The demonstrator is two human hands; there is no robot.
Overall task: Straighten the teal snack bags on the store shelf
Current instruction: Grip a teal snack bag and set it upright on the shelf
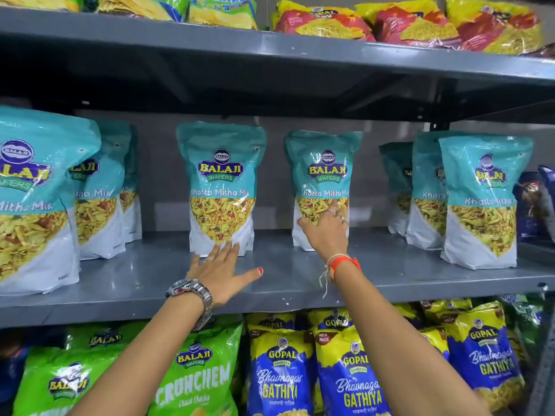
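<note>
Teal Balaji snack bags stand upright on the grey middle shelf (150, 280). One bag (221, 175) stands alone at the centre. My left hand (222, 271) is open, fingers spread, its fingertips touching that bag's white bottom edge. A second bag (324, 166) stands to its right. My right hand (327, 232) lies flat against its lower front, fingers spread over the clear window, without gripping it. At the left stands a row of teal bags (39, 187), one behind another. Another row of teal bags (483, 193) stands at the right.
The shelf above (270, 52) hangs low over the bag tops and carries yellow and red snack bags (414, 25). Below are green bags (195, 373) and blue-yellow Gopal bags (354, 370). Dark blue packets (531, 202) sit at the far right of the middle shelf.
</note>
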